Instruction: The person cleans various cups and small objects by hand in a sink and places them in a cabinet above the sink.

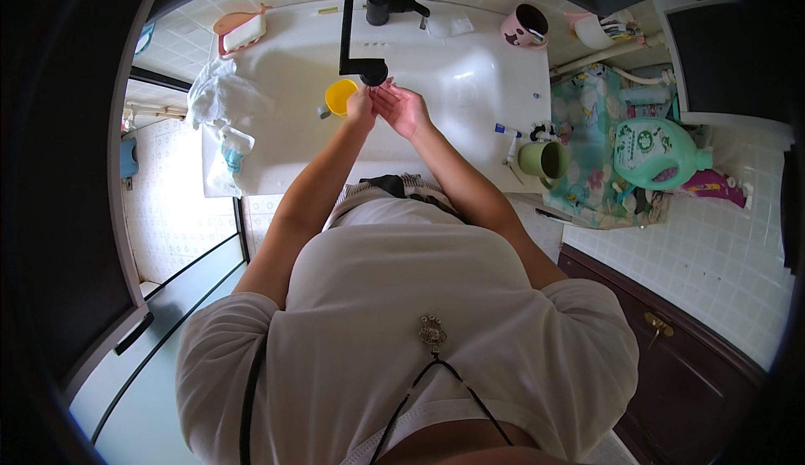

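Observation:
Both my hands meet under the black tap [373, 69], over the white sink basin [470, 121]. My right hand [402, 111] is open, palm up and slightly cupped, its fingertips close beneath the spout. Edge-on beside it is my left hand [360, 106], touching or nearly touching the right fingers. Its own fingers are partly hidden near the spout, so I cannot see whether they are closed. Just left of that hand sits a yellow cup [340, 96] with a grey handle; whether they touch is unclear.
White cloth [222, 96] drapes over the basin's left rim, below a soap dish [242, 32]. A pink mug [526, 25] stands at the back right. Nearer on the right are a green cup [541, 161], a blue-and-white tube [507, 130] and a green detergent jug [658, 153].

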Available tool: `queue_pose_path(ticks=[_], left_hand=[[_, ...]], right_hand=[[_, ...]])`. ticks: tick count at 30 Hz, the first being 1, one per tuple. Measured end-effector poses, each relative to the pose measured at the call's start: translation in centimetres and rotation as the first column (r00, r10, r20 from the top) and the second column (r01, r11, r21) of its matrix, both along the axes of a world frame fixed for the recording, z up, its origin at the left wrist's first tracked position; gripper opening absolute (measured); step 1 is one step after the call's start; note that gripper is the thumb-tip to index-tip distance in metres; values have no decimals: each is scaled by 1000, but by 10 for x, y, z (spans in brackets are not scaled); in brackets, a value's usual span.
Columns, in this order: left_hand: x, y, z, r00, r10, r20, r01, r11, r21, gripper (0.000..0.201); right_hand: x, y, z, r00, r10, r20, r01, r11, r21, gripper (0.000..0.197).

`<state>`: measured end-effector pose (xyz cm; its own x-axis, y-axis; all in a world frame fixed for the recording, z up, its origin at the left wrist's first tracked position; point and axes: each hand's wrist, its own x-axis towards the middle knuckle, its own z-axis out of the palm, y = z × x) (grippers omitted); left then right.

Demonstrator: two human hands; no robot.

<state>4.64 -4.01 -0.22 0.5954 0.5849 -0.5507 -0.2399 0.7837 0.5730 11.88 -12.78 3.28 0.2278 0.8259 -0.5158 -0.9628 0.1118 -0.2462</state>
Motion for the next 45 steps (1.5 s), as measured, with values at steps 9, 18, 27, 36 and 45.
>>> queue_pose_path(ticks=[9, 18, 27, 36, 45], left_hand=[[-8, 1, 20, 947, -207, 244, 218, 976, -18, 36], [-12, 7, 12, 950, -189, 249, 196, 981, -3, 40], [-8, -4, 13, 992, -97, 82, 91, 993, 75, 38], [-10, -6, 13, 981, -158, 116, 142, 981, 134, 25], [-8, 1, -7, 988, -150, -31, 153, 982, 112, 21]], right_hand=[[2, -5, -1, 996, -88, -24, 89, 996, 20, 31], [0, -4, -2, 997, -70, -30, 71, 997, 27, 30], [-2, -6, -4, 997, -74, -28, 75, 996, 41, 29], [-1, -10, -3, 997, -67, -24, 68, 996, 61, 30], [0, -10, 1, 996, -88, -19, 89, 995, 44, 28]])
